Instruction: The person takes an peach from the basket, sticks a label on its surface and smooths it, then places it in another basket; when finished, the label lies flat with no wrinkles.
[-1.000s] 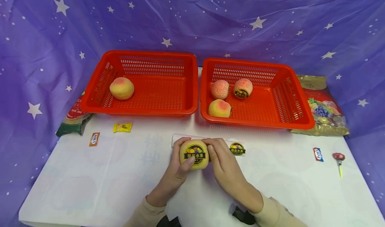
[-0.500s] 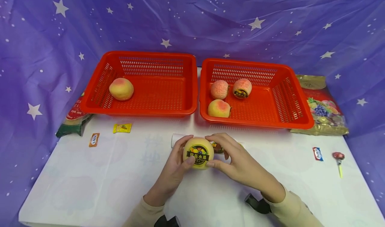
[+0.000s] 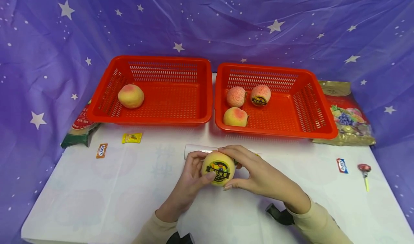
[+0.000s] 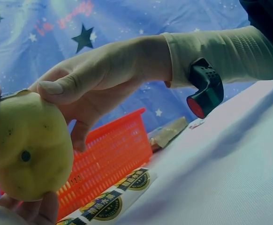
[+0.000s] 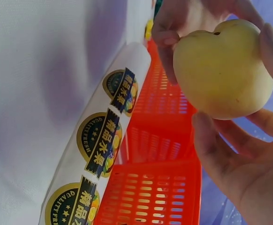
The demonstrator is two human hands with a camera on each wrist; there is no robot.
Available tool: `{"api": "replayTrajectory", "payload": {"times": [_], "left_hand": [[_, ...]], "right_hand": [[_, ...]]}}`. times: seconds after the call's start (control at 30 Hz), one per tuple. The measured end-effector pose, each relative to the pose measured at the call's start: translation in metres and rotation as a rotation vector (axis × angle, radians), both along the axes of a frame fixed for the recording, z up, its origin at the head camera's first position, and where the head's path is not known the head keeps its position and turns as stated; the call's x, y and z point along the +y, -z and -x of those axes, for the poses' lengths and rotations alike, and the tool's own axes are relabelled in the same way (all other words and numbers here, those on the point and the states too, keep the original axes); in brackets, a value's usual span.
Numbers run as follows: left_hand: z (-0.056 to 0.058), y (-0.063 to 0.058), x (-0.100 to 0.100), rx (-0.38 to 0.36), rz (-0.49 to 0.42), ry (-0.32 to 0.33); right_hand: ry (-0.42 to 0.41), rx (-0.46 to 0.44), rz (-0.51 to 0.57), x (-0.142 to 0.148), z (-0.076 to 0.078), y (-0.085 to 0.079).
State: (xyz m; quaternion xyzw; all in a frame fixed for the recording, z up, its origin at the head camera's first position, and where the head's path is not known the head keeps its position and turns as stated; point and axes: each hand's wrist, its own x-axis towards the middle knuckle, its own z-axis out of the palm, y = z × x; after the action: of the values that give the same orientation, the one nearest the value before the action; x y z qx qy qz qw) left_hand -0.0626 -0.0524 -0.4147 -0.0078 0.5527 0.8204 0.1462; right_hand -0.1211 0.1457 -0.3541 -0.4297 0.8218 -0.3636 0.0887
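Between both hands is a yellow peach [image 3: 223, 158], held above the table, with a round black fruit sticker [image 3: 223, 169] facing up. My left hand [image 3: 185, 190] holds its left side, thumb over the sticker's lower left part. On the right side, my right hand [image 3: 262, 174] pinches it, thumb at the lower edge and fingers at the top. The left wrist view shows the peach's [image 4: 33, 136] underside with a small dark spot. Behind the hands lies a white sticker roll [image 3: 195, 150], partly hidden; several printed stickers [image 5: 99, 140] show along it in the right wrist view.
A red basket [image 3: 161, 122] at back left holds one peach [image 3: 130, 96]. The right red basket [image 3: 281, 132] holds three fruits, one with a visible sticker [image 3: 259, 100]. Wrapped candies [image 3: 132, 138], a lollipop [image 3: 364, 169] and snack bags [image 3: 349, 118] lie around.
My right hand has shifted right and spread, its thumb moving onto the peach's front lower edge. The peach has moved slightly right and toward me with my left hand still on it.
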Motion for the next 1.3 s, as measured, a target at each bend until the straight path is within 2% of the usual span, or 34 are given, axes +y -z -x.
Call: {"api": "replayTrajectory", "payload": {"times": [0.3, 0.37, 0.47, 0.57, 0.67, 0.73, 0.8, 0.83, 0.9, 1.0, 1.07, 1.13, 1.23, 1.3], "left_hand": [[0.002, 0.001, 0.004, -0.018, 0.012, -0.014], [0.004, 0.0, 0.005, -0.017, 0.013, -0.011], [0.008, -0.002, 0.007, -0.009, 0.015, 0.001], [0.011, -0.004, 0.008, 0.011, 0.026, 0.011], [0.013, -0.006, 0.007, 0.026, 0.037, 0.026], [0.014, -0.009, 0.006, 0.029, 0.052, 0.042], [0.015, -0.012, 0.005, 0.045, 0.094, 0.061], [0.017, -0.014, 0.005, 0.069, 0.128, 0.066], [0.022, -0.019, 0.006, 0.13, 0.202, 0.069], [0.035, -0.029, 0.009, 0.276, 0.275, 0.062], [0.046, -0.039, 0.013, 0.357, 0.274, 0.064], [0.057, -0.055, 0.019, 0.406, 0.27, 0.078], [0.072, -0.082, 0.028, 0.377, 0.341, 0.088], [0.086, -0.09, 0.035, 0.343, 0.435, 0.075]], "right_hand": [[-0.001, 0.017, -0.03, 0.006, 0.003, 0.011], [0.013, 0.037, -0.064, 0.012, 0.004, 0.011], [0.073, 0.118, -0.116, 0.029, 0.01, 0.009], [0.217, 0.269, -0.139, 0.052, 0.021, 0.008], [0.423, 0.418, -0.108, 0.077, 0.033, 0.008], [0.576, 0.492, -0.069, 0.095, 0.039, 0.009], [0.724, 0.517, -0.047, 0.114, 0.044, 0.012], [0.803, 0.51, -0.057, 0.123, 0.046, 0.013], [0.943, 0.432, -0.106, 0.142, 0.05, 0.017], [1.061, 0.255, -0.219, 0.164, 0.057, 0.024], [1.054, 0.134, -0.257, 0.173, 0.061, 0.03], [1.026, 0.071, -0.259, 0.179, 0.063, 0.035], [0.978, 0.028, -0.245, 0.179, 0.065, 0.038], [0.971, 0.03, -0.244, 0.175, 0.066, 0.038]]}}
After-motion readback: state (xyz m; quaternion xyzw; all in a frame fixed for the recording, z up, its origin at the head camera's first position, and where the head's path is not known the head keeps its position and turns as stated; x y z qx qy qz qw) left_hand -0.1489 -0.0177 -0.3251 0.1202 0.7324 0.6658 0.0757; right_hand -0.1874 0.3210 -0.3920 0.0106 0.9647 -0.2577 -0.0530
